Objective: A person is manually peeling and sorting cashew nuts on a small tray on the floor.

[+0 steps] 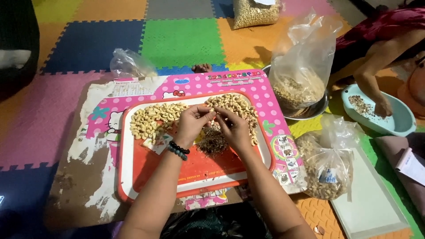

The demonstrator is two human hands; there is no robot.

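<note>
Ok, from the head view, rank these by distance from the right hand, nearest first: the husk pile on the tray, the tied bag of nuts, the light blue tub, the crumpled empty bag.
From the right hand:
1. Husk pile: on the red tray, just beside and under the hand.
2. Tied bag of nuts: to the right, off the pink board.
3. Crumpled empty bag: far left, beyond the board's top edge.
4. Light blue tub: far right, another person's hand in it.

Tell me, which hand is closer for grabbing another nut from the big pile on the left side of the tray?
Probably the left hand. It sits right beside the left nut pile on the red tray. The right hand lies further over, beside the other pile and the dark husks.
</note>
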